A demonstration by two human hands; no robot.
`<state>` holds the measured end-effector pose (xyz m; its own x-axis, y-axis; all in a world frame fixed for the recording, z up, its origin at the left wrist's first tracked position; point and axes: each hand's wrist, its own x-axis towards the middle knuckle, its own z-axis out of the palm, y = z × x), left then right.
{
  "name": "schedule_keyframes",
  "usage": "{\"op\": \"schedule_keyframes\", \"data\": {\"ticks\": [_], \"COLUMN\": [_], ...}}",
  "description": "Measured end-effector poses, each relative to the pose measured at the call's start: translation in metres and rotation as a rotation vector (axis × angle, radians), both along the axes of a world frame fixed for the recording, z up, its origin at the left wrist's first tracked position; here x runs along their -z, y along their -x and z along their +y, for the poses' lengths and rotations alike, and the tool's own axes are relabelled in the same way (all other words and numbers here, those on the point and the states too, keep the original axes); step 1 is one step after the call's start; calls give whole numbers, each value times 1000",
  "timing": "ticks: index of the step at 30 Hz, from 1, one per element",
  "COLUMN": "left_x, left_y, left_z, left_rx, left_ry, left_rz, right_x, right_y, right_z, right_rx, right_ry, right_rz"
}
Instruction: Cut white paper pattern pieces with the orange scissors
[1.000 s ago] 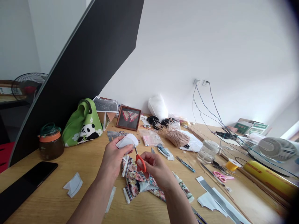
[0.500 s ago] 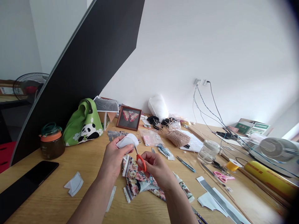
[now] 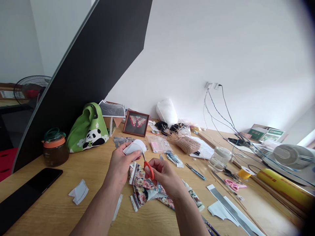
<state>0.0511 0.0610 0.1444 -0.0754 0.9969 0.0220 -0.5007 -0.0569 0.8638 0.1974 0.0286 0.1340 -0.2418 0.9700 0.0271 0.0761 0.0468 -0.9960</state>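
Between its thumb and fingers my left hand (image 3: 120, 164) pinches a white rounded piece of paper (image 3: 135, 147). My right hand (image 3: 159, 175) is closed round the handles of small orange scissors (image 3: 149, 170), whose blades meet the paper's right edge. Whether the blades are apart I cannot make out. Below both hands lies a crumpled floral fabric (image 3: 142, 193), partly hidden by my right hand and forearm. A white paper scrap (image 3: 79, 191) rests on the table left of my left forearm.
On the left are a black phone (image 3: 31, 190), a lidded jar (image 3: 55, 147) and a green panda bag (image 3: 88, 131). Behind my hands stands a framed butterfly-shaped piece (image 3: 136, 123). To the right lie a glue bottle (image 3: 194, 196), a blue-handled tool (image 3: 195, 171), pink scissors (image 3: 232, 184) and a clear jar (image 3: 220, 159).
Almost nothing differs. Both hands hold the same paper and scissors in nearly the same place, and the view has shifted very slightly.
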Motion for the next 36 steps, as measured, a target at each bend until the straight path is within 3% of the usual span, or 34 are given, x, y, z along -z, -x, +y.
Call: {"op": "schedule_keyframes", "data": {"ticks": [36], "left_x": [2], "left_y": [-1], "left_z": [0], "left_rx": [26], "left_ry": [6], "left_rz": [-7], "right_x": [2], "right_y": [-2], "right_z": [-1], "right_rx": [6], "right_ry": [-34], "right_rz": [-30]}}
